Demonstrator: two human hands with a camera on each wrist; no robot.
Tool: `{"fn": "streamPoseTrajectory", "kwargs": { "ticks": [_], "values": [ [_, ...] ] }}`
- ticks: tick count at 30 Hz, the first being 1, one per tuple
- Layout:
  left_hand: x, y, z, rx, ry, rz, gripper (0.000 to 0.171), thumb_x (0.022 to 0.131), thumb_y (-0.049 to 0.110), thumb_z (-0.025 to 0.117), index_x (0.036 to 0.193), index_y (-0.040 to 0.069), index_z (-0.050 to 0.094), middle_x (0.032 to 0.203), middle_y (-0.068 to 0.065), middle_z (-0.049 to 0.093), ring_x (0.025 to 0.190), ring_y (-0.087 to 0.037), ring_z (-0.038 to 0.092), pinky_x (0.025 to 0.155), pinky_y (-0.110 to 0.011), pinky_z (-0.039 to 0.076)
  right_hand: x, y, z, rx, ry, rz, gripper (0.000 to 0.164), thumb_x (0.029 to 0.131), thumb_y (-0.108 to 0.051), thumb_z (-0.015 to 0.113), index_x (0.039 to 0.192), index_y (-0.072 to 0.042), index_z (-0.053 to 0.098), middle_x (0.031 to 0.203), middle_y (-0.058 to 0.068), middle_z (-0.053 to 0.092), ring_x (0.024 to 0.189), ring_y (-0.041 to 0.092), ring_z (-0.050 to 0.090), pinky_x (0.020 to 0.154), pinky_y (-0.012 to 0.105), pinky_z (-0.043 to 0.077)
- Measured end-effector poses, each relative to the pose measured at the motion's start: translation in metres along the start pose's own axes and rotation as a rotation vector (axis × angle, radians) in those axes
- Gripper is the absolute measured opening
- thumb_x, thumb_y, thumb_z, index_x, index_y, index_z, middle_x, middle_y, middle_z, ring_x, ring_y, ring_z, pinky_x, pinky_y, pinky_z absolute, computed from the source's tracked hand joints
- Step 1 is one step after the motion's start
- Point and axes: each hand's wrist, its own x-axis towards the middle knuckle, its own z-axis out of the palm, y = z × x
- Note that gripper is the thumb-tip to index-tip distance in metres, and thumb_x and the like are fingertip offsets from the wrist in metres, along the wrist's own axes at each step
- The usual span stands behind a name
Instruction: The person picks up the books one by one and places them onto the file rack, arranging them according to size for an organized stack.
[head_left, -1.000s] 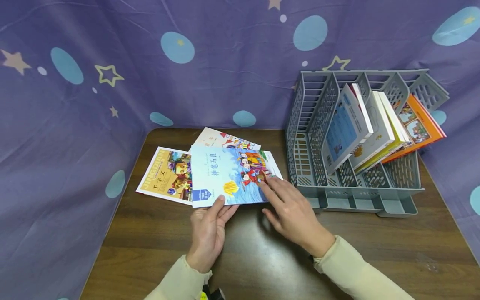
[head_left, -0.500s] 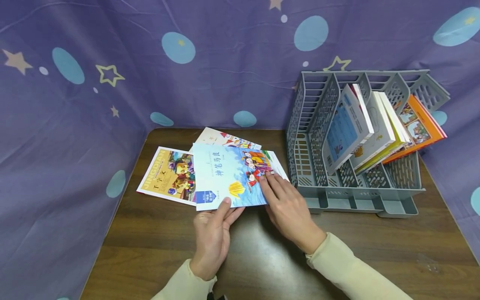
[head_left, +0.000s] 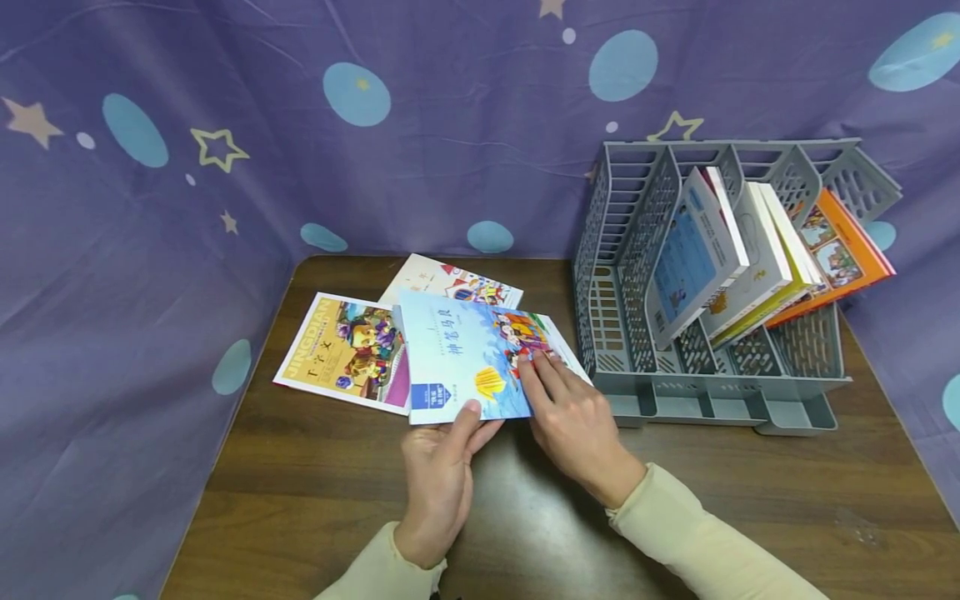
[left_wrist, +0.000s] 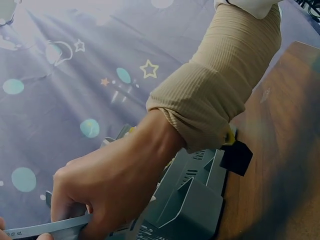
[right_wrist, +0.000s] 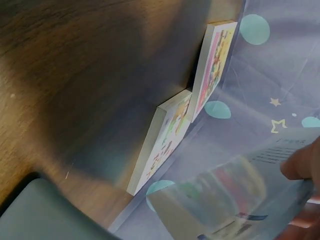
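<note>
Both hands hold a light blue picture book [head_left: 457, 358] with painted figures on its cover, above the table. My left hand [head_left: 442, 479] pinches its near left edge, thumb on the cover and fingers underneath. My right hand [head_left: 581, 433] grips the near right part, fingers lying over the cover and the thumb hidden in the head view. White pages [head_left: 564, 343] show along the book's right side. In the left wrist view the right hand [left_wrist: 107, 182] has the book's edge [left_wrist: 55, 227] between its fingers and thumb. Behind the held book lie a yellow book [head_left: 341, 350] and a white illustrated book [head_left: 420, 279].
A grey divided rack [head_left: 720, 383] stands on the right of the wooden table [head_left: 315, 500]. Several books lean in it, including a blue-and-white one [head_left: 690, 258] and an orange one [head_left: 840, 258]. A patterned purple curtain [head_left: 420, 183] hangs behind and to the left.
Both hands have come closer together. The book has shifted right and slightly nearer the body, uncovering more of the yellow book. My right thumb has gone from sight under the book.
</note>
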Motion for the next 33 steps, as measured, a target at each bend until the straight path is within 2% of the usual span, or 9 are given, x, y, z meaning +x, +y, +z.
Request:
{"fn": "streamPoseTrajectory", "kwargs": {
  "ticks": [6, 11, 15, 21, 27, 33],
  "values": [
    [-0.001, 0.001, 0.004, 0.003, -0.011, 0.026, 0.042, 0.092, -0.006, 0.055, 0.133, -0.01, 0.046, 0.125, -0.029, 0.056, 0.111, -0.036, 0.058, 0.086, -0.045, 0.051, -0.002, 0.002, 0.001, 0.034, 0.075, -0.069, 0.038, 0.093, -0.009, 0.038, 0.122, 0.002, 0.061, 0.112, 0.02, 0.066, 0.094, 0.036, 0.066, 0.075, 0.046, 0.056],
    [-0.001, 0.003, 0.005, 0.002, -0.011, 0.031, 0.044, 0.09, -0.008, 0.057, 0.132, -0.014, 0.045, 0.123, -0.032, 0.056, 0.11, -0.036, 0.059, 0.084, -0.046, 0.052, -0.003, 0.002, 0.002, 0.081, 0.132, -0.082, 0.037, 0.092, -0.007, 0.038, 0.118, 0.002, 0.062, 0.108, 0.019, 0.067, 0.091, 0.034, 0.067, 0.074, 0.045, 0.056],
    [-0.002, 0.004, 0.006, -0.001, -0.067, 0.022, 0.044, 0.091, -0.006, 0.057, 0.131, -0.016, 0.044, 0.124, -0.033, 0.054, 0.112, -0.037, 0.058, 0.087, -0.046, 0.05, -0.002, 0.005, 0.001, 0.13, 0.153, -0.044, 0.036, 0.087, -0.003, 0.04, 0.114, 0.002, 0.064, 0.107, 0.017, 0.068, 0.094, 0.033, 0.067, 0.077, 0.046, 0.056],
    [-0.004, 0.009, 0.007, 0.018, -0.15, 0.006, 0.045, 0.09, -0.007, 0.058, 0.131, -0.017, 0.042, 0.124, -0.034, 0.053, 0.111, -0.036, 0.059, 0.088, -0.046, 0.05, -0.004, 0.009, -0.003, 0.203, 0.128, 0.015, 0.042, 0.078, -0.001, 0.046, 0.116, 0.002, 0.063, 0.11, 0.017, 0.067, 0.098, 0.031, 0.066, 0.076, 0.046, 0.056],
    [-0.004, 0.012, 0.006, 0.018, -0.195, -0.007, 0.046, 0.089, -0.012, 0.055, 0.133, -0.015, 0.04, 0.123, -0.028, 0.054, 0.11, -0.033, 0.06, 0.088, -0.047, 0.05, -0.006, 0.011, -0.008, 0.246, 0.114, 0.055, 0.045, 0.077, -0.001, 0.048, 0.12, 0.001, 0.062, 0.113, 0.017, 0.067, 0.1, 0.031, 0.066, 0.077, 0.046, 0.056],
    [0.001, 0.014, -0.003, 0.078, -0.249, 0.038, 0.045, 0.087, -0.014, 0.056, 0.13, -0.011, 0.046, 0.117, -0.02, 0.058, 0.108, -0.033, 0.06, 0.089, -0.049, 0.05, -0.008, 0.013, -0.012, 0.307, 0.098, 0.108, 0.045, 0.079, -0.001, 0.05, 0.122, -0.002, 0.062, 0.114, 0.017, 0.066, 0.101, 0.03, 0.065, 0.079, 0.046, 0.055]
  ]
}}
